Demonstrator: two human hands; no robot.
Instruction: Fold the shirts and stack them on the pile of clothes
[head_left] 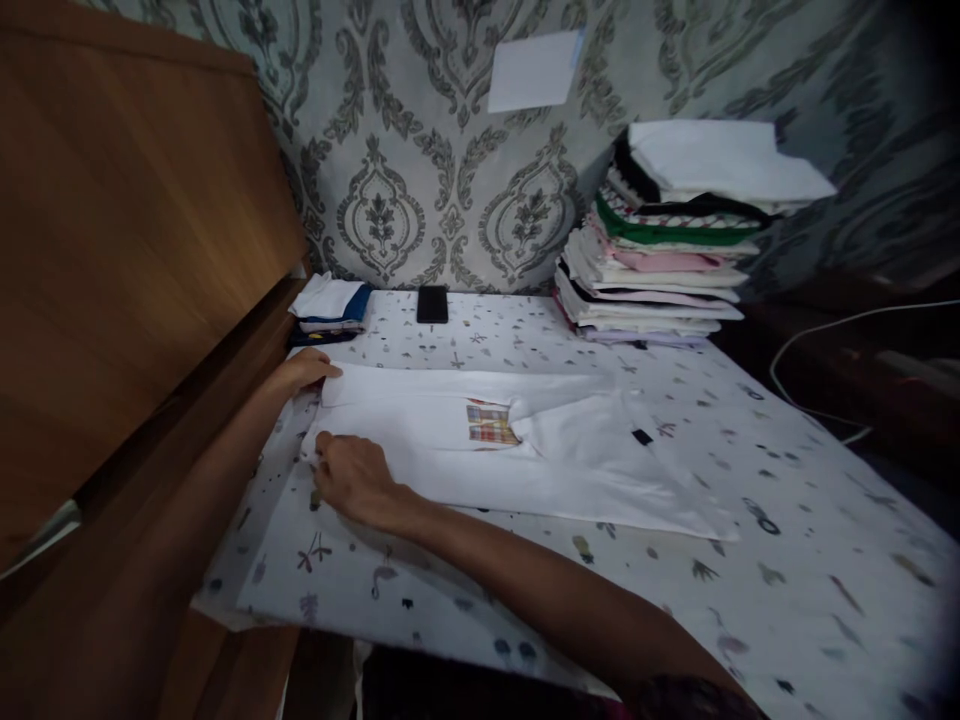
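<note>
A white T-shirt [427,425] lies lengthwise across the patterned sheet, its sides folded inward. A plaid patch [491,423] shows near its middle, and a small black tag [642,437] sits toward its right end. My left hand [304,370] is at the far corner of the shirt's left end, fingers closed on the cloth edge. At the near corner of that same end, my right hand [356,480] has its fingers curled in, closed on the fabric. The right forearm reaches over the sheet below the shirt.
A tall stack of folded clothes [652,260] stands at the back right. Behind my left hand is a smaller folded pile [330,308], with a black phone-like object [432,305] to its right. A wooden panel [135,220] rises on the left. A white cable [795,345] hangs at the right.
</note>
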